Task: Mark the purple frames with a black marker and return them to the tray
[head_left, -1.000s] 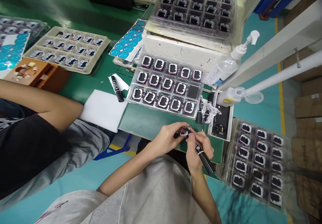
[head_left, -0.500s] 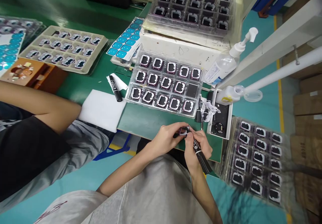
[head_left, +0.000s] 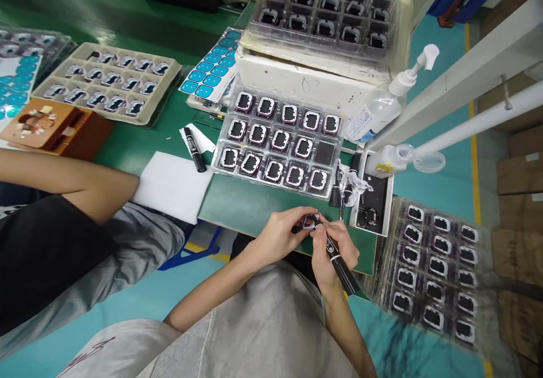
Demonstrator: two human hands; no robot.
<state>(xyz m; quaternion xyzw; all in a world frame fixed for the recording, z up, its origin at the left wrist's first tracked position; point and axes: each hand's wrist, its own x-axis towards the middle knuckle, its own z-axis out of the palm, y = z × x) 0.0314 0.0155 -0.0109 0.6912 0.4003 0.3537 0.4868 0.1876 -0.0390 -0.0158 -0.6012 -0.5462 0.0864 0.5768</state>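
Near the front edge of the green table, my left hand (head_left: 280, 235) pinches a small dark frame part (head_left: 309, 221) between thumb and fingers. My right hand (head_left: 333, 248) is closed around a black marker (head_left: 341, 267), whose tip end is at the part; my fingers partly hide both. Just beyond my hands lies a clear tray (head_left: 263, 176) with rows of white-rimmed, dark square frames. One pocket (head_left: 324, 153) on its right side holds no frame.
A marker (head_left: 194, 150) and white foam sheet (head_left: 172, 187) lie left. A pump bottle (head_left: 377, 112) and small white box (head_left: 387, 211) stand right, with another filled tray (head_left: 384, 265) beyond. A person's arm (head_left: 85, 183) rests at left.
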